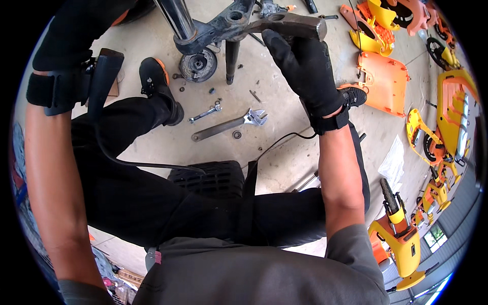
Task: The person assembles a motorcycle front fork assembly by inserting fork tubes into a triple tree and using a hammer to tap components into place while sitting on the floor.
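Observation:
My right hand (307, 71), in a black glove, is closed round a hammer (297, 25) close to its worn metal head. The hammer's narrow end meets or overlaps a dark fork clamp (211, 34); contact cannot be told. A shiny fork tube (175, 20) rises from the clamp's left side, and a dark stem (232, 62) points down from it. My left hand (76, 35), also gloved in black, reaches past the upper left, its fingers not visible. Below the clamp lie a round metal hub part (198, 64), an adjustable wrench (229, 125) and a small combination wrench (206, 113).
Loose nuts and bolts, such as a ring-shaped nut (237, 134), dot the concrete floor. A black slotted crate (208, 178) is between my legs. Orange panels (384, 84) and yellow-orange scooters (401, 239) line the right. A black cable (152, 164) crosses my lap.

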{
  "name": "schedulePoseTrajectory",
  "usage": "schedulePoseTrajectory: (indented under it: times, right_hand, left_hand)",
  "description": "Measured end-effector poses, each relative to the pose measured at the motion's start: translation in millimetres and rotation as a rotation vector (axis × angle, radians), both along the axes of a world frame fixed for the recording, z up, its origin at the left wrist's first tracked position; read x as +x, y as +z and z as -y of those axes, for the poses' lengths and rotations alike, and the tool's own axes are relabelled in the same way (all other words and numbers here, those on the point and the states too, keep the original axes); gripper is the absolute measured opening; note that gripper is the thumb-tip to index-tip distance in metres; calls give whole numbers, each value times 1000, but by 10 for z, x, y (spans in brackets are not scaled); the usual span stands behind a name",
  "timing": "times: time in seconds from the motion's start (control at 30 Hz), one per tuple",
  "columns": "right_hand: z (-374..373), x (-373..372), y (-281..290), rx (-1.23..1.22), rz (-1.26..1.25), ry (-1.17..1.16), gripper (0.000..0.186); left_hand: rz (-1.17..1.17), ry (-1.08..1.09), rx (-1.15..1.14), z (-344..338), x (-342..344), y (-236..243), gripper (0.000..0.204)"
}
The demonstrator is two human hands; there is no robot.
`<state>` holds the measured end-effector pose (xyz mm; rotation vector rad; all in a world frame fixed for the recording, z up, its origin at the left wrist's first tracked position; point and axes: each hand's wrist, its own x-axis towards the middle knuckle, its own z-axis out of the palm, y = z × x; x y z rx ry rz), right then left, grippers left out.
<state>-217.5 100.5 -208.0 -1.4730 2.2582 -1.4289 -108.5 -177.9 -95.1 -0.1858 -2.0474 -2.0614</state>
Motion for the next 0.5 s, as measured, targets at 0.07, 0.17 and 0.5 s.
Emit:
schedulePoseTrajectory:
  times: [0.07, 0.17, 0.5]
  right_hand:
    - [-13, -9, 16, 38, -30, 9, 24]
    - [-12, -6, 25, -78, -71, 9, 25]
    - [-111, 7, 72, -18, 26, 3, 21]
  left_hand:
    - [-19, 21, -17, -46, 36, 30, 35]
    - [-36, 129, -73, -146, 89, 101, 34]
    - [-174, -205, -142, 155, 3, -73, 31]
